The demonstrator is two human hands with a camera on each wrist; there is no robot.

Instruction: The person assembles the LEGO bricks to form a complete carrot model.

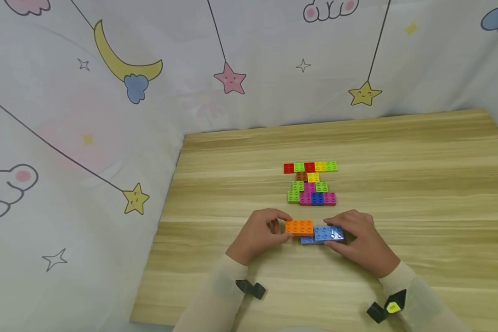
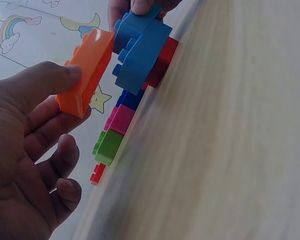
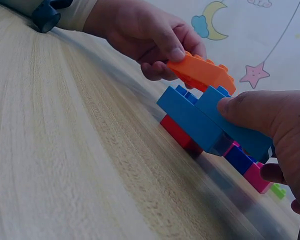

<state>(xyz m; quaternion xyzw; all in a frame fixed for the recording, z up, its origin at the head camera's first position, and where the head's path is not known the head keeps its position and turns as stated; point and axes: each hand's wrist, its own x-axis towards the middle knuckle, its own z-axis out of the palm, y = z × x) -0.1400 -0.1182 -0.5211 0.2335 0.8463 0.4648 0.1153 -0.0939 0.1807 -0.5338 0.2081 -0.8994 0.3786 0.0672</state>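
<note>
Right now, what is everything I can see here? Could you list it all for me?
orange brick: one, orange, held above the table in the left hand.
blue bricks: at least two joined, blue, in the right hand.
flat brick layout: one group, red, green, yellow, brown, pink, blue, mid-table beyond the hands.
table: one, light wood.
curtain: one, white with moons, stars and rabbits, behind and to the left.
left hand: one, pinching the orange brick.
right hand: one, gripping the blue bricks.
</note>
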